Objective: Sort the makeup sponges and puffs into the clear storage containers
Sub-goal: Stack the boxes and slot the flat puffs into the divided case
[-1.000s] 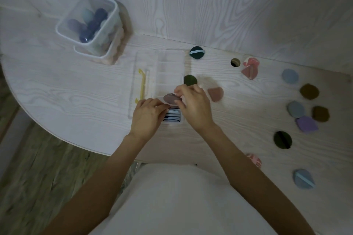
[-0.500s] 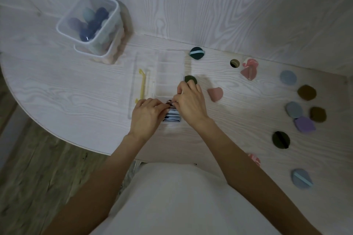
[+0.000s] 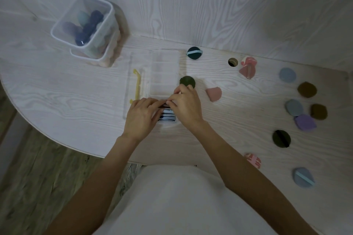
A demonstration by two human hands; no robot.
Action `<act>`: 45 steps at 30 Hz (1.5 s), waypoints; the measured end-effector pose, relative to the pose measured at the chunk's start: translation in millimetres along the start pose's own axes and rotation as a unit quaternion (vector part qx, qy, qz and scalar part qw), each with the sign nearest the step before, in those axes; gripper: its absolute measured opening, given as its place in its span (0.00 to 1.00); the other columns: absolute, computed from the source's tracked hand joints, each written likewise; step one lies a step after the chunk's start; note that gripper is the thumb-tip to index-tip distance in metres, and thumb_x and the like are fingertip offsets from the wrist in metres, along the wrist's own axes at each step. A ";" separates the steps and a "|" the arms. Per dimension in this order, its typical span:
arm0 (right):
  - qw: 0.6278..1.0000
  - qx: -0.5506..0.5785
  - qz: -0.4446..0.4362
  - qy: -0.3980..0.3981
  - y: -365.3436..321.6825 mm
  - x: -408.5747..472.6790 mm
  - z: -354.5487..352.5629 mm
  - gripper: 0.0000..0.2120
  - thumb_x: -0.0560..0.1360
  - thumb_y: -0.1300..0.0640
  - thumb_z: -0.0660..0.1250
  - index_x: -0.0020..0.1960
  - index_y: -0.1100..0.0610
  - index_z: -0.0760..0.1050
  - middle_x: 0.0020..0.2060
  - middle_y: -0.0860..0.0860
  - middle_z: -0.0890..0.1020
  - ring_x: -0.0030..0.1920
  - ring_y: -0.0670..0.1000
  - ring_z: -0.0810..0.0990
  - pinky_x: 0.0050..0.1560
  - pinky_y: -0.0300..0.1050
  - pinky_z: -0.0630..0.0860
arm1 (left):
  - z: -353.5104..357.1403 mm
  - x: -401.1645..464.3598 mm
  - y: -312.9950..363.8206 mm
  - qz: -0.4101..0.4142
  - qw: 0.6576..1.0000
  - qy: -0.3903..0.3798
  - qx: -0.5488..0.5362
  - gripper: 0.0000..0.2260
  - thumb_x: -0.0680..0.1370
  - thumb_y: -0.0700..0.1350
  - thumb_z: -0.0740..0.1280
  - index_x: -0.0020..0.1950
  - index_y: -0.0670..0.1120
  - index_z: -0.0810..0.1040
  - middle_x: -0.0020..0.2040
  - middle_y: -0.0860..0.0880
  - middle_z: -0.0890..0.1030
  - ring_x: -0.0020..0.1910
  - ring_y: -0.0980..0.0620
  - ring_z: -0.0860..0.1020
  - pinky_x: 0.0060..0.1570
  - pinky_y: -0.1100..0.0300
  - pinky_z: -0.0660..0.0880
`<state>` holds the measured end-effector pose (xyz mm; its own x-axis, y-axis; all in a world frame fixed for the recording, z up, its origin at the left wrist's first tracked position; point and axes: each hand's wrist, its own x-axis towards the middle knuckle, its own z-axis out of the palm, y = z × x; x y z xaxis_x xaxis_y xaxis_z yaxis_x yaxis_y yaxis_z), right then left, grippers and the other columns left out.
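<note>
- Left hand [image 3: 142, 115] and right hand [image 3: 188, 106] meeting fingertip to fingertip over the near end of the clear slotted organiser [image 3: 165, 70], fingers curled, together pinching a dark puff [image 3: 165, 105] into the row of upright puffs [image 3: 168, 116].
- Far slots of the organiser bare; yellow hook tool [image 3: 138, 85] lying in the clear tray just left of it.
- Dark green puff [image 3: 187, 81] touching the organiser's right edge, just beyond the right knuckles; pink puff [image 3: 214, 94] near, to the right, apart from the hand.
- Clear square tubs [image 3: 84, 28], stacked far left near the wall, holding blue, purple and teal sponges.
- Loose puffs spread over the right half of the table [image 3: 57, 89], among them a purple puff [image 3: 304, 122]; one pink patterned puff [image 3: 253, 160] at the near edge.
</note>
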<state>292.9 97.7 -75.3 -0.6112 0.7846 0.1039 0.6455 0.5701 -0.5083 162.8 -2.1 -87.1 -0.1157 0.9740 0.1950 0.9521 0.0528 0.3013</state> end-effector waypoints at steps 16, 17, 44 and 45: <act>0.994 -0.012 0.106 -0.035 107.1 27.6 -37.9 0.14 0.77 0.59 0.61 0.62 0.56 0.73 0.61 0.53 0.76 0.62 0.54 0.71 0.63 0.48 0.67 | 5.9 118.2 40.2 0.052 0.998 -0.032 -0.028 0.15 0.73 0.42 0.67 0.59 0.44 0.78 0.52 0.44 0.81 0.53 0.43 0.76 0.57 0.51 0.69; 0.995 -0.025 0.091 -0.043 109.2 40.0 -38.3 0.15 0.77 0.59 0.61 0.63 0.55 0.72 0.62 0.53 0.75 0.63 0.54 0.71 0.63 0.48 0.66 | 12.7 131.5 44.1 0.055 0.995 -0.081 0.006 0.16 0.73 0.42 0.66 0.61 0.45 0.77 0.54 0.43 0.80 0.57 0.42 0.75 0.62 0.48 0.65; 0.894 0.351 0.236 0.150 64.9 8.8 -53.3 0.06 0.72 0.66 0.70 0.43 0.59 0.73 0.41 0.58 0.77 0.36 0.48 0.77 0.32 0.32 0.75 | -21.4 57.8 0.4 -0.137 0.964 0.107 -0.200 0.07 0.73 0.41 0.72 0.49 0.48 0.82 0.46 0.53 0.80 0.43 0.61 0.75 0.43 0.72 0.70; 0.884 0.372 0.243 0.145 60.9 -3.5 -57.9 0.06 0.73 0.65 0.69 0.46 0.58 0.74 0.41 0.57 0.77 0.36 0.48 0.77 0.33 0.33 0.76 | -21.4 55.3 1.3 -0.124 0.972 0.091 -0.180 0.06 0.72 0.41 0.72 0.49 0.49 0.82 0.45 0.53 0.80 0.42 0.60 0.76 0.42 0.70 0.71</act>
<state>360.8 143.8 -57.2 -0.1326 0.9837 -0.1217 0.2533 -0.0851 -0.9636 151.5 47.1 -56.1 -0.4081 0.8843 0.2268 0.7316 0.1682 0.6606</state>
